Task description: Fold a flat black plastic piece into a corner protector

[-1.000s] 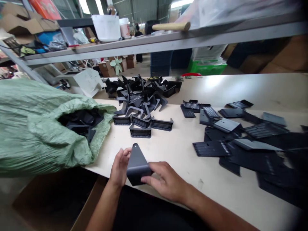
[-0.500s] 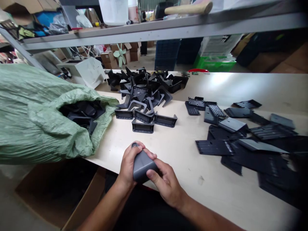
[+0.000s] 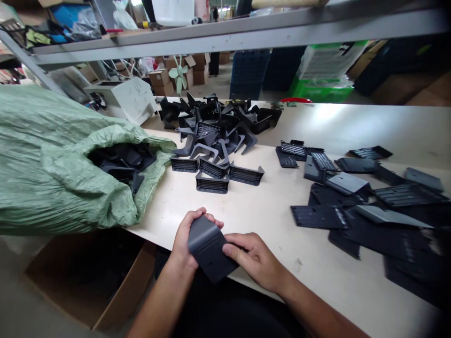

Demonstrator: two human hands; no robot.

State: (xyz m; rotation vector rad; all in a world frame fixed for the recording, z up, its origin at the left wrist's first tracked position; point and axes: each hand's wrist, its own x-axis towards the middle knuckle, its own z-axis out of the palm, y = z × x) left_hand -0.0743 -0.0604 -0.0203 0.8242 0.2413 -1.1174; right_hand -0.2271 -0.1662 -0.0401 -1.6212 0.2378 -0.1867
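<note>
Your hands [image 3: 220, 246] meet just above the table's near edge, both forearms rising from the bottom of your view and angling inward. Your left hand [image 3: 185, 237] cups the far side of a dark grey moulded plastic corner piece [image 3: 208, 249], its fingers [image 3: 201, 217] curled over the top edge. Your right hand [image 3: 255, 258] grips the piece from the other side, fingers extended and thumb pressed against its face. Both hands are closed on it, and you hold it tilted, a little off the table [image 3: 271, 211] as far as the view shows.

To your left, a green woven sack [image 3: 52, 159] lies open on the table, with black plastic pieces [image 3: 121, 162] inside its mouth. Straight ahead is a tangled heap of black angled brackets [image 3: 214, 122], with slotted pieces [image 3: 211, 183] at its near side. To your right, flat black slotted plates [image 3: 352, 199] lie scattered and overlapping. A cardboard box [image 3: 95, 281] sits below the table's left edge.
</note>
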